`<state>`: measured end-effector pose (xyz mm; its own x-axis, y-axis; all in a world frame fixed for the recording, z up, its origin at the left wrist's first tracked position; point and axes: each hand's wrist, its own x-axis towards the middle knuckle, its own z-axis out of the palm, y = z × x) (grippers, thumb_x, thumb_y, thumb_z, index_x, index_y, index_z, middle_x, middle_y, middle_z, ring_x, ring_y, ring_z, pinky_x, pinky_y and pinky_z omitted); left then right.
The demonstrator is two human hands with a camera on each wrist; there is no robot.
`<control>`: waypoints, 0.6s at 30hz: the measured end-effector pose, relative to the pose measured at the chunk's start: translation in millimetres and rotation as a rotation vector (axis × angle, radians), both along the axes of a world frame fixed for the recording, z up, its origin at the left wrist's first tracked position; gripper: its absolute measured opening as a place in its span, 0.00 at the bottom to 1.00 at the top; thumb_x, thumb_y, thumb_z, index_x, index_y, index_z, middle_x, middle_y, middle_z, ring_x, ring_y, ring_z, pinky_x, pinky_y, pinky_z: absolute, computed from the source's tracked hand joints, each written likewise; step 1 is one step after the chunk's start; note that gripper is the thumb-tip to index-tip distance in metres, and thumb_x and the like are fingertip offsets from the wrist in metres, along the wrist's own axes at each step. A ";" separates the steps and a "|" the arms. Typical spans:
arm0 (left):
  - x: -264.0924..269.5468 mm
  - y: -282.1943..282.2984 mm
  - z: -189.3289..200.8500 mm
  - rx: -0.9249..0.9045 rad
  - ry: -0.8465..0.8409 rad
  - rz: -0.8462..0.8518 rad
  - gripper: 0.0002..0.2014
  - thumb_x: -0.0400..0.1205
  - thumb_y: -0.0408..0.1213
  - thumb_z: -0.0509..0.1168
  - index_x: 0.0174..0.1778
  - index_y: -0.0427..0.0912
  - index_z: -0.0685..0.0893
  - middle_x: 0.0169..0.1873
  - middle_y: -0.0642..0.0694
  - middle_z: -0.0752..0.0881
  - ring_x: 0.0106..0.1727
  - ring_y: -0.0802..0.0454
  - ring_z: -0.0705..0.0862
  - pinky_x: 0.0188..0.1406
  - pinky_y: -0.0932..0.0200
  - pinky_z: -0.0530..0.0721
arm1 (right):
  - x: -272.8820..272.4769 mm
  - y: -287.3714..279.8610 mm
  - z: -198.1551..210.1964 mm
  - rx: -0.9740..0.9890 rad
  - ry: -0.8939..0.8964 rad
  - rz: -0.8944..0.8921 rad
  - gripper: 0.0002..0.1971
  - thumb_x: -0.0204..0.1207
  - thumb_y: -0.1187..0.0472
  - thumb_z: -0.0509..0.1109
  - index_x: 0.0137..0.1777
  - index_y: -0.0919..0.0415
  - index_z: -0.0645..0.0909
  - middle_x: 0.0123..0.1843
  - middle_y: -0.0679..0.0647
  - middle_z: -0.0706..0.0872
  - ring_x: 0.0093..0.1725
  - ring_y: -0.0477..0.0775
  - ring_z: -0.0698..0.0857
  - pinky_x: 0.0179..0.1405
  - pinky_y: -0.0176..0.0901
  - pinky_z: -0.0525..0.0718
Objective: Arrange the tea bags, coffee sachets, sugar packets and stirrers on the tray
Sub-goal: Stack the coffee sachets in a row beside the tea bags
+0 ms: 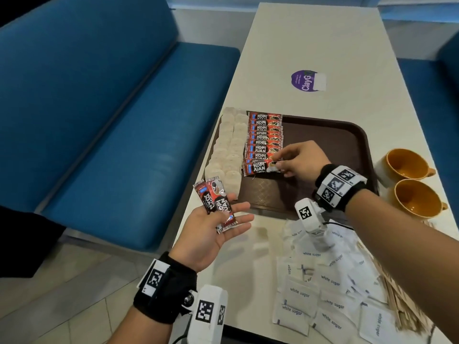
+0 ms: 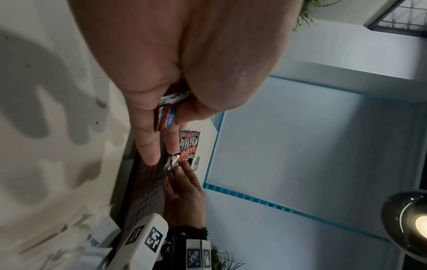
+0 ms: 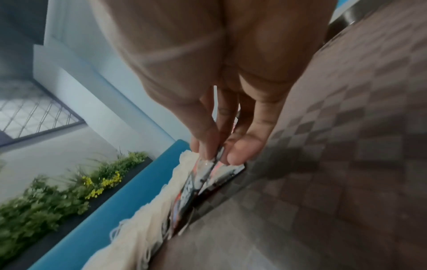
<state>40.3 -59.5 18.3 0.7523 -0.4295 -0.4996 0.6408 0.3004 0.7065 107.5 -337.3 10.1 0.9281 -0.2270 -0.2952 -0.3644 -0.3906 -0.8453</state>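
Two coffee sachets [image 1: 216,203] are lying across our left hand [image 1: 214,234], which we are holding palm up just off the near left corner of the tray [image 1: 357,137]; the fingers are stretched nearly straight, and in the left wrist view the thumb is pressing the sachets against them. Our right hand [image 1: 301,158] is reaching over the tray, its thumb and fingertips [image 3: 235,155] pinching the right end of the nearest sachet [image 1: 258,167] in the row of coffee sachets [image 1: 264,137], which is lying overlapped down the tray's left part. Left of that row, the tea bags [image 1: 227,150] are sitting in two columns along the tray's left edge, touching the sachets. The rest of the brown tray is showing its checkered surface. On the white table [image 1: 310,40] near us, the sugar packets [image 1: 320,286] are lying in a loose, overlapping heap, and the wooden stirrers [image 1: 397,294] are lying bundled just to their right. Two orange cups [image 1: 407,182] are standing on the table beside the tray's right rim. A purple sticker [image 1: 306,80] is sitting beyond the tray.
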 end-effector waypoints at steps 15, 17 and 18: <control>6.5 6.0 -5.6 0.030 -0.033 0.008 0.19 0.88 0.18 0.51 0.72 0.32 0.79 0.62 0.29 0.89 0.63 0.28 0.89 0.61 0.41 0.91 | 9.6 11.9 -0.8 -0.348 0.122 0.123 0.08 0.70 0.64 0.86 0.42 0.55 0.89 0.40 0.53 0.92 0.37 0.54 0.93 0.41 0.49 0.95; 6.5 6.3 -5.1 0.039 -0.041 0.006 0.19 0.89 0.18 0.51 0.71 0.32 0.79 0.61 0.29 0.89 0.62 0.29 0.89 0.61 0.41 0.90 | 10.3 13.1 -0.7 -0.359 0.135 0.125 0.08 0.71 0.64 0.86 0.42 0.56 0.89 0.40 0.54 0.92 0.39 0.55 0.93 0.42 0.50 0.95; 6.3 6.6 -4.8 0.044 -0.043 0.005 0.19 0.89 0.18 0.51 0.71 0.32 0.79 0.61 0.29 0.89 0.62 0.30 0.89 0.62 0.41 0.90 | 10.4 13.2 -0.5 -0.362 0.138 0.125 0.08 0.71 0.64 0.86 0.42 0.56 0.89 0.41 0.54 0.92 0.39 0.55 0.93 0.42 0.50 0.95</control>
<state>46.6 -52.9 13.5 0.7755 -0.4041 -0.4851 0.6081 0.2717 0.7459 117.9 -324.1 9.6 0.9126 -0.2267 -0.3403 -0.3953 -0.7024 -0.5920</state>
